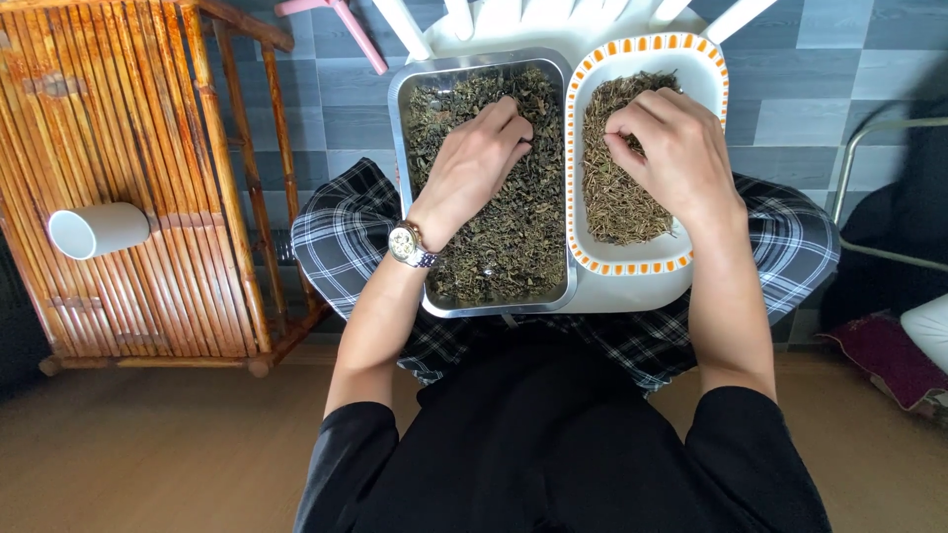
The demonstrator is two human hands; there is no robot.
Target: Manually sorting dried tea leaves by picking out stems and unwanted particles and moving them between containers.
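The left hand lay in the metal tray, fingers curled loosely on the dried leaves. The right hand, just beside it, pinched stems in the white dish. Both containers ran lengthwise away from the body.

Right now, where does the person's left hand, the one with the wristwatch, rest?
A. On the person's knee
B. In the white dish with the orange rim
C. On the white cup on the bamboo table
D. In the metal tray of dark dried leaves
D: the left hand, wearing the wristwatch, lies on the dark dried leaves inside the metal tray, while the right hand is over the white dish.
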